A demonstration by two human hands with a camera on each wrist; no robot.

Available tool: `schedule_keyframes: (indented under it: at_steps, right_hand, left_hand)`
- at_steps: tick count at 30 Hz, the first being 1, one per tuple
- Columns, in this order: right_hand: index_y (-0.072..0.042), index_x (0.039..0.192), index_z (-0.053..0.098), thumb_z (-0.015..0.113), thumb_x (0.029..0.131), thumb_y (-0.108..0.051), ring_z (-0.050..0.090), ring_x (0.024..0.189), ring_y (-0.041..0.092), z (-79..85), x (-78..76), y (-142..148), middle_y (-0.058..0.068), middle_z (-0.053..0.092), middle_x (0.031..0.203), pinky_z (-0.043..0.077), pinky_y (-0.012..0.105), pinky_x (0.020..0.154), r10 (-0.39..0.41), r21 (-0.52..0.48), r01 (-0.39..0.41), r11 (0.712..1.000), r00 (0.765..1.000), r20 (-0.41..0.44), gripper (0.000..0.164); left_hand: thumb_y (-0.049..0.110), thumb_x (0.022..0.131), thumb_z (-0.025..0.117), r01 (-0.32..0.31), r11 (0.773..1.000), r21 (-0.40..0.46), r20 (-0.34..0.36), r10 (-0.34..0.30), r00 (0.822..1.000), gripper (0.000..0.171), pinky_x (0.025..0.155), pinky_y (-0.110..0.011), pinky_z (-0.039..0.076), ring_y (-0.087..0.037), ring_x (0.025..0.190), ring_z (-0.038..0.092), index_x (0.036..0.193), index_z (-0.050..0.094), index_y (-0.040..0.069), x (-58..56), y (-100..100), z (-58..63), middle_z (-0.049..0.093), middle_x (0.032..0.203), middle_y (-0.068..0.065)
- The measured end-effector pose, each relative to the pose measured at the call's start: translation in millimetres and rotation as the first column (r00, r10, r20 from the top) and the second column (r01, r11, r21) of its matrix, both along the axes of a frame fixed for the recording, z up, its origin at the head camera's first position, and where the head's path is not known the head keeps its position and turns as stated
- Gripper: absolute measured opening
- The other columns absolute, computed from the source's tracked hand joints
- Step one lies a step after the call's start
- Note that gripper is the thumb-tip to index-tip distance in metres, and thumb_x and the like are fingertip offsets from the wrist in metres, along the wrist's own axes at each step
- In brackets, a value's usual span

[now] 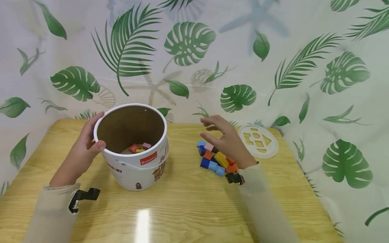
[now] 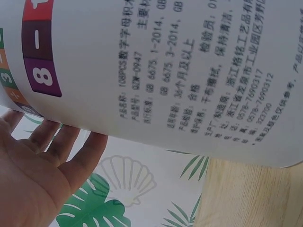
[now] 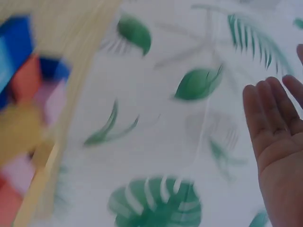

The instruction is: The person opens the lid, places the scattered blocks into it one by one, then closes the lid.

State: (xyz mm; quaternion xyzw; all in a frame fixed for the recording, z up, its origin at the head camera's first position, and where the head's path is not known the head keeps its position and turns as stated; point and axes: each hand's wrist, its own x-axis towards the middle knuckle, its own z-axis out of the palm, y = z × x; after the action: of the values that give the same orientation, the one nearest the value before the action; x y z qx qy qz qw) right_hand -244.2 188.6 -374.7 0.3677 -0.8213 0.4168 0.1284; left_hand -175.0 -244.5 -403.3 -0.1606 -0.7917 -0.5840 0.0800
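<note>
Sleeves (image 1: 51, 212) — left hand (image 1: 78, 153) grips bucket (image 1: 126, 175), right (image 1: 228, 140) near blocks (image 1: 222, 159).

You are at a tabletop play spot: a yellowish wood-grain table (image 1: 185, 206) is bordered by a white sheet (image 1: 197, 81) printed with green leaves and pale shells. Small, brightly coloured toy blocks (image 1: 221, 159) and a round white printed bucket (image 1: 136, 173) show this; whether it is a home or a classroom, you cannot tell.

On the white bucket (image 1: 130, 177), "QZW-0947", "0578-7690317" and an "8"; on a red block (image 1: 133, 148), "R".
</note>
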Motion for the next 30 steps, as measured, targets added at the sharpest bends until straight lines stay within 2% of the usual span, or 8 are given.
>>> schedule_keyframes:
  at_steps: [2,5,8,11,14,17,24,30]
  right_hand:
    - [-0.009,0.139,0.062,0.074,0.095,-0.008,0.062,0.116,0.026,-6.3,0.5,23.8,0.009,0.063,0.128,0.055,0.044,0.098,-0.094,0.068,0.092,0.993,0.995,0.028,0.046]
    - [-0.007,0.137,0.063,0.075,0.096,-0.015,0.062,0.114,0.031,-15.9,1.7,53.5,0.011,0.064,0.128,0.055,0.049,0.096,-0.236,0.161,0.224,0.961,0.97,0.055,0.043]
    - [-0.006,0.135,0.064,0.074,0.097,-0.02,0.062,0.112,0.034,-27.5,1.3,76.9,0.014,0.064,0.127,0.055,0.051,0.094,-0.374,0.256,0.342,0.904,0.923,0.088,0.042]
    - [-0.005,0.136,0.063,0.072,0.099,-0.026,0.061,0.112,0.035,-41.4,1.2,94.2,0.016,0.064,0.128,0.054,0.052,0.095,-0.481,0.356,0.41,0.84,0.866,0.137,0.044]
    - [-0.002,0.136,0.063,0.071,0.099,-0.029,0.061,0.113,0.036,-52.5,3.1,104.7,0.018,0.065,0.128,0.053,0.053,0.095,-0.525,0.432,0.406,0.805,0.827,0.201,0.046]
    - [-0.002,0.134,0.065,0.073,0.097,-0.031,0.062,0.111,0.035,-60.3,4.1,108.7,0.018,0.067,0.126,0.052,0.053,0.094,-0.531,0.474,0.375,0.796,0.809,0.253,0.048]
    - [-0.005,0.126,0.069,0.076,0.094,-0.038,0.063,0.101,0.029,-71.8,4.2,111.1,0.013,0.069,0.114,0.052,0.05,0.091,-0.53,0.561,0.293,0.774,0.784,0.323,0.047]
    - [-0.011,0.114,0.072,0.076,0.094,-0.037,0.06,0.094,0.024,-75.2,5.3,109.8,0.005,0.069,0.106,0.052,0.046,0.088,-0.534,0.6,0.261,0.756,0.777,0.335,0.034]
  left_hand:
    - [0.039,0.101,0.065,0.003,1.0,0.004,-0.006,-0.003,1.0,0.079,0.093,-0.014,0.045,-0.02,0.133,0.039,0.165,0.019,0.031,0.5,0.5,0.4,0.03,0.161,-0.008]
    - [0.038,0.102,0.064,0.009,1.0,0.013,-0.012,-0.008,1.0,0.078,0.094,-0.013,0.044,-0.017,0.132,0.04,0.165,0.02,0.031,1.2,1.3,0.5,0.031,0.16,-0.006]
    - [0.037,0.102,0.065,0.01,1.0,0.015,-0.02,-0.01,1.0,0.078,0.094,-0.013,0.044,-0.016,0.132,0.04,0.165,0.02,0.03,1.1,0.3,-0.3,0.032,0.16,-0.007]
    - [0.035,0.102,0.065,0.014,1.0,0.019,-0.024,-0.013,1.0,0.078,0.094,-0.013,0.044,-0.015,0.133,0.04,0.165,0.02,0.03,0.8,-0.8,-1.4,0.032,0.16,-0.007]
    - [0.034,0.102,0.064,0.016,1.0,0.019,-0.022,-0.016,1.0,0.078,0.095,-0.013,0.045,-0.015,0.133,0.04,0.165,0.019,0.03,0.7,-0.2,-1.4,0.031,0.16,-0.007]
    - [0.033,0.102,0.064,0.015,1.0,0.022,-0.024,-0.015,1.0,0.077,0.095,-0.013,0.045,-0.015,0.134,0.04,0.165,0.019,0.029,1.0,-0.3,-1.4,0.031,0.16,-0.007]
    - [0.03,0.103,0.063,0.002,1.0,-0.004,-0.017,-0.002,1.0,0.077,0.094,-0.013,0.045,-0.016,0.134,0.039,0.165,0.019,0.031,2.6,0.4,-0.5,0.031,0.161,-0.008]
    - [0.03,0.103,0.063,-0.004,1.0,-0.02,-0.009,0.004,1.0,0.076,0.093,-0.014,0.044,-0.017,0.134,0.039,0.165,0.018,0.032,1.9,1.3,1.0,0.031,0.161,-0.007]
